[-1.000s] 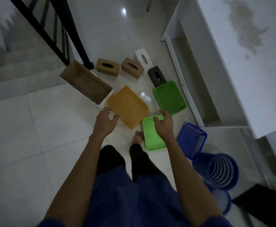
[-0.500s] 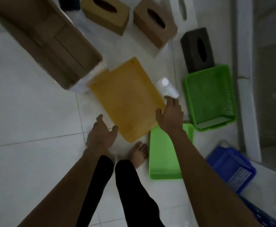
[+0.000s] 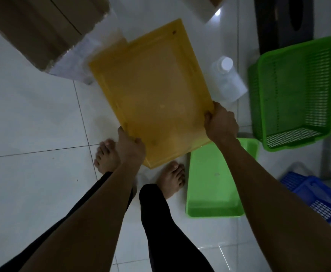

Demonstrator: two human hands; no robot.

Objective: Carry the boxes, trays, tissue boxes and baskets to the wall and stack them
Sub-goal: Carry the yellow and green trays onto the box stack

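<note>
A yellow tray (image 3: 152, 91) lies bottom-up on the white tiled floor in front of my bare feet. My left hand (image 3: 130, 149) grips its near left edge and my right hand (image 3: 220, 124) grips its near right corner. A flat green tray (image 3: 211, 185) lies beside my right foot, partly under the yellow tray's corner. A green mesh basket (image 3: 292, 93) sits to the right. The open cardboard box (image 3: 42, 26) is at the top left, a black tissue box (image 3: 284, 20) at the top right, and a blue basket (image 3: 313, 197) at the right edge.
A clear plastic bottle with a white cap (image 3: 228, 79) lies on the floor between the yellow tray and the green basket. A white furniture edge (image 3: 329, 158) runs along the right. Open tiled floor (image 3: 29, 124) extends to the left.
I have bent lower toward the floor. Both hands moved from hovering open near the yellow tray to closing on its near edge and corner.
</note>
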